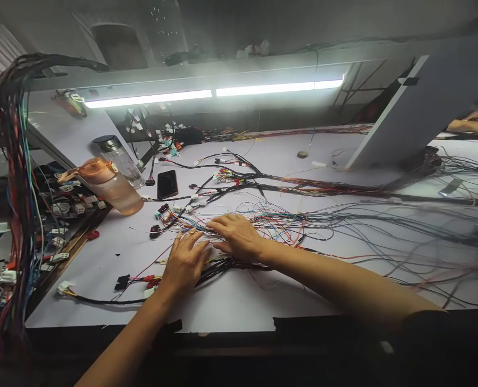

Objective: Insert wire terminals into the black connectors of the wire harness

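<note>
A tangle of thin coloured wires (279, 223) spreads across the white table (239, 301). My left hand (184, 263) lies flat on the wires near a black bundled harness (218, 264), fingers spread. My right hand (236, 235) rests palm down just beyond it, fingers pointing left over the loose wires. Neither hand visibly grips anything. Small white and coloured connectors (182, 207) sit just past my fingertips.
An orange water bottle (109, 185) lies tilted at the left beside a clear bottle (120, 156) and a black phone (167, 184). A hanging wire bundle (16, 177) fills the left edge. A grey slanted panel (420, 102) stands at the right; another person's hand (475, 122) shows beyond it.
</note>
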Available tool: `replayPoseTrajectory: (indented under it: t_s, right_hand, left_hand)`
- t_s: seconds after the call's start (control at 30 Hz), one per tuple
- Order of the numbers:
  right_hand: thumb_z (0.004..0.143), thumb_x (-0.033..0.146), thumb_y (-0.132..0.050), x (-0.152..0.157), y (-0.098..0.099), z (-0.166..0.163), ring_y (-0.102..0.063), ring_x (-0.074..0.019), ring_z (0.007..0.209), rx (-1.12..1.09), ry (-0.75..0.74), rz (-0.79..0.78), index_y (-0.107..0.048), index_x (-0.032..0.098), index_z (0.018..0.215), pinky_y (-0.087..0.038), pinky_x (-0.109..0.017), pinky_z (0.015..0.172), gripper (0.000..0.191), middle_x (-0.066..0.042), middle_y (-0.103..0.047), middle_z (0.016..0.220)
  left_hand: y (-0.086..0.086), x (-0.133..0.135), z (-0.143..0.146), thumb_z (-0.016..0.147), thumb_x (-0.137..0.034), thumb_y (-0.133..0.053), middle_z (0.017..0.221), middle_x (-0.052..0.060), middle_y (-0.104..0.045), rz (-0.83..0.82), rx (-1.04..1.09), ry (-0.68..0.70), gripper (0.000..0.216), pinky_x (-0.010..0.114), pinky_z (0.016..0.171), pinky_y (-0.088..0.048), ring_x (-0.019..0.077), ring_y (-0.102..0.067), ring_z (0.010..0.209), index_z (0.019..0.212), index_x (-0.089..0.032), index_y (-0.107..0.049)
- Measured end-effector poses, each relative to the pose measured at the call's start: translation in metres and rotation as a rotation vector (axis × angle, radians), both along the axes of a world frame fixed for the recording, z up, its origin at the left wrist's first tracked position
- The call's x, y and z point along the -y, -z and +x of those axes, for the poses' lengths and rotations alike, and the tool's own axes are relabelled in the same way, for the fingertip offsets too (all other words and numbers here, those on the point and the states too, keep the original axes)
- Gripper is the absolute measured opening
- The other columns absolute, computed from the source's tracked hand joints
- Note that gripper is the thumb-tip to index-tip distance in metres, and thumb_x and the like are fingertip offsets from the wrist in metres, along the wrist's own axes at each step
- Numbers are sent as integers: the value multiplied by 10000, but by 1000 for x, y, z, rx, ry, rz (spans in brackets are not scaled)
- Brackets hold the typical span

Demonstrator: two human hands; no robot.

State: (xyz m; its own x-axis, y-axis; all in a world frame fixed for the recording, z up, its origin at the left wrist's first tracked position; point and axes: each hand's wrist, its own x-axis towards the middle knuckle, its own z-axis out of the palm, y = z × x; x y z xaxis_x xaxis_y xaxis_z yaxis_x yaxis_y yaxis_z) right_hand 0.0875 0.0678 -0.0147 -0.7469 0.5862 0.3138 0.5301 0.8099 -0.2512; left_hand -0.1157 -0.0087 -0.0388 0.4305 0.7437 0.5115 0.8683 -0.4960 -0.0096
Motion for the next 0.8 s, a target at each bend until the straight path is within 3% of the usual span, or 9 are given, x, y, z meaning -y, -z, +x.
replayPoseTrajectory:
  t_s: [0.1, 0.23, 0.37, 0.5, 0.57, 0.67, 0.8]
  right_hand:
    - [861, 329, -645, -12, -1, -26, -536, -271, 1131, 40, 26, -82, -506, 179, 1361, -377, -411, 939, 540, -115, -596, 1282]
    - [913, 381, -564, -35, -9, -43, -618, -188, 910, 40, 150, -355, -699, 218, 1010, -397, -293, 783, 233, -44, -706, 996]
    - [999, 401, -365, -62, -10, -46, -613, -146, 802, -41, 365, -407, -687, 186, 999, -373, -247, 648, 388, -41, -706, 925]
    - [972, 390, -422, -80, -4, -47, -614, -188, 776, -36, 529, -443, -704, 150, 996, -355, -264, 604, 371, -92, -707, 901]
    - [947, 438, -478, -81, -3, -47, -622, -195, 812, -42, 478, -436, -714, 186, 1017, -378, -264, 633, 352, -73, -713, 942]
    - [928, 485, -519, -73, -8, -48, -600, -204, 1022, -91, 344, -363, -661, 241, 1183, -419, -275, 796, 380, -43, -669, 1170]
    - [951, 393, -505, -53, -12, -54, -535, -234, 1139, -153, 193, -110, -629, 196, 1219, -381, -351, 952, 355, -81, -615, 1259]
  left_hand:
    - [-3, -6, -5, 921, -187, -519, 1241, 117, -610, -9, 4, 6, 230, 607, 1000, -441, 307, -534, 1217, 1125, -168, -625]
    - [3, -10, -15, 902, -179, -552, 1257, 125, -604, 56, 52, -4, 237, 556, 1009, -467, 298, -520, 1226, 1123, -147, -632]
    - [20, -11, -22, 912, -227, -541, 1271, 109, -607, -1, 86, -62, 257, 510, 986, -512, 289, -524, 1219, 1136, -150, -641]
    - [28, -11, -25, 926, -247, -515, 1239, 100, -622, -70, 140, -77, 253, 467, 1008, -514, 252, -555, 1179, 1113, -155, -658]
    - [27, -10, -26, 922, -247, -521, 1223, 94, -626, -64, 162, -81, 237, 466, 1007, -512, 247, -557, 1167, 1094, -162, -661]
    - [22, -8, -25, 913, -231, -530, 1202, 93, -625, -55, 196, -73, 209, 458, 1000, -511, 242, -553, 1155, 1066, -167, -656]
    - [16, -6, -25, 911, -195, -527, 1176, 93, -610, -64, 308, -82, 177, 433, 1012, -491, 225, -529, 1165, 1038, -173, -649]
